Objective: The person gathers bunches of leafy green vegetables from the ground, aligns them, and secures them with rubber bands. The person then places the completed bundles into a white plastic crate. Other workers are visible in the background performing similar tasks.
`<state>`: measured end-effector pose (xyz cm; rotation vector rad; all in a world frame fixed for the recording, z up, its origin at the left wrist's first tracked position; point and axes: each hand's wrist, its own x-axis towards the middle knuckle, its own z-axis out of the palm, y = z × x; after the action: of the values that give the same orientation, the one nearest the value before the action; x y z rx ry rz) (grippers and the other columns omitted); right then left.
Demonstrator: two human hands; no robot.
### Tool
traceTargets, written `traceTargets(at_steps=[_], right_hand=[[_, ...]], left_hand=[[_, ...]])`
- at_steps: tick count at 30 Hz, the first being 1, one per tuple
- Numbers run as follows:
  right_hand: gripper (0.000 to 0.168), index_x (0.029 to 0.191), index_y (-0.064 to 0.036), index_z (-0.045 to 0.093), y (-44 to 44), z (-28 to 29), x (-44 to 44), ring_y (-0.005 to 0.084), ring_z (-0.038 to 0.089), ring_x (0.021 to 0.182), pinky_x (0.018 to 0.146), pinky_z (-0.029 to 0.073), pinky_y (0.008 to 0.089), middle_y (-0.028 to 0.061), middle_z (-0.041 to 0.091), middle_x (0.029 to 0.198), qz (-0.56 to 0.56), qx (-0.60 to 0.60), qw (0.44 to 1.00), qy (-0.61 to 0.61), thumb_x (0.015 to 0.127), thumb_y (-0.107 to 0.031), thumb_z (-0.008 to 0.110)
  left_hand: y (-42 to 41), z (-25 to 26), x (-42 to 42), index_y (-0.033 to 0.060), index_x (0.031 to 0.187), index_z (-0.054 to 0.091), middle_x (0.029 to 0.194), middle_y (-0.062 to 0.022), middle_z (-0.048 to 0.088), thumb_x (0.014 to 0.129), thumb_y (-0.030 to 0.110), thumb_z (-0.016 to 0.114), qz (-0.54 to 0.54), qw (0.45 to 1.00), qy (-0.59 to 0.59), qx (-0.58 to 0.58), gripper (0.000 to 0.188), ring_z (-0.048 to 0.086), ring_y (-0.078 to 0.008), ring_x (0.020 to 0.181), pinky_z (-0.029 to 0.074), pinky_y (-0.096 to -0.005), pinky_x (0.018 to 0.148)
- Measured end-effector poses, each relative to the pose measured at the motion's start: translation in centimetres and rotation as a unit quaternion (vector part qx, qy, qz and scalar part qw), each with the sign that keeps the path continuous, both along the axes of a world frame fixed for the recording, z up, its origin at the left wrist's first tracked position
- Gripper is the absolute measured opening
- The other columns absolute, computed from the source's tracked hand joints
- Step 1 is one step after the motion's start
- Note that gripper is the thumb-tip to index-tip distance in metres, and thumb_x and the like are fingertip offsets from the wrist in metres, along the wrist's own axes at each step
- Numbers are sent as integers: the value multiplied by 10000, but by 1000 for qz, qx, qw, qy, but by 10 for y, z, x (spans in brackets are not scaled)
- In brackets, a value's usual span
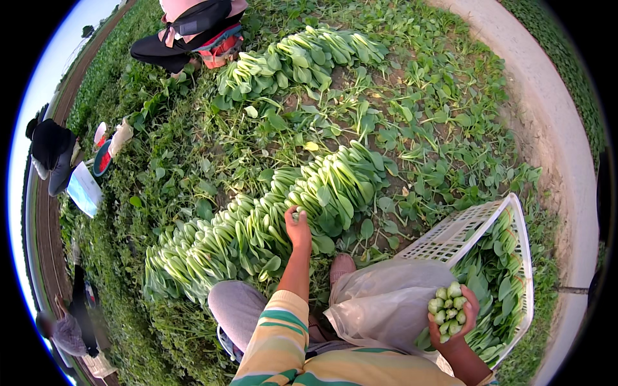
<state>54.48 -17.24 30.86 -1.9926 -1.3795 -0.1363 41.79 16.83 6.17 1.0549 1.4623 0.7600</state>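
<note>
A long heap of leafy greens with pale stems (241, 227) lies on the ground before me. My left hand (297, 227) reaches onto this heap, its thumb and fingers closed on the stem end of one of the greens. At the lower right my right hand (451, 313) holds a bunch of the same greens (448, 309), cut stem ends facing up. The bunch is above a translucent plastic sheet (386, 294) spread over my leg. Beside it, a white plastic crate (526, 284) holds more greens, some with thin reddish ties around them.
A second heap of greens (304, 58) lies farther off, near a seated person (193, 29). Two more people (53, 144) are at the left, one near a blue basin (102, 159). A concrete path edge (565, 125) curves along the right. Loose leaves and low plants cover the soil.
</note>
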Motion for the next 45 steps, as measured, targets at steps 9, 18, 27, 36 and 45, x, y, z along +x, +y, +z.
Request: traceTargets(at_steps=[9, 18, 27, 36, 45], right_hand=[[835, 1392, -92, 210, 0, 0, -2, 373, 468, 1100, 946, 366, 515, 255, 393, 1319, -13, 12, 1000, 0, 744, -133, 735], [844, 1368, -82, 241, 5, 0, -2, 387, 476, 1102, 936, 381, 507, 251, 421, 1300, -21, 18, 1000, 1, 703, -91, 760], [807, 1347, 0, 286, 12, 26, -4, 397, 469, 1138, 975, 369, 488, 256, 435, 1307, -3, 1, 1000, 14, 730, -211, 761], [760, 1376, 14, 267, -1, 56, -2, 384, 410, 1235, 1052, 315, 453, 230, 400, 1356, 22, -80, 994, 64, 863, -424, 617], [808, 1388, 52, 258, -4, 66, -1, 408, 425, 1241, 1060, 316, 454, 283, 417, 1333, 32, -109, 988, 107, 876, -483, 580]], left_hand=[[54, 1, -30, 61, 1172, 582, 1116, -121, 544, 872, 219, 618, -101, 988, 115, -4, 340, 570, -231, 869, 466, -376, 790], [64, -6, -10, 96, 1181, 598, 1258, -173, 513, 838, 142, 642, -164, 954, 246, 39, 349, 584, -297, 974, 488, -422, 811], [53, 118, -115, 119, 1174, 597, 1167, -53, 573, 857, 82, 624, -14, 990, -53, 132, 320, 511, -180, 1087, 366, -335, 987], [-81, 269, -81, 22, 1106, 605, 936, -67, 653, 819, 136, 712, -365, 862, -310, -164, 327, 645, -170, 790, 554, -311, 726], [-217, 278, -16, 33, 1132, 571, 955, -10, 582, 865, 148, 695, -466, 836, -268, -108, 316, 577, -87, 808, 481, -238, 714]])
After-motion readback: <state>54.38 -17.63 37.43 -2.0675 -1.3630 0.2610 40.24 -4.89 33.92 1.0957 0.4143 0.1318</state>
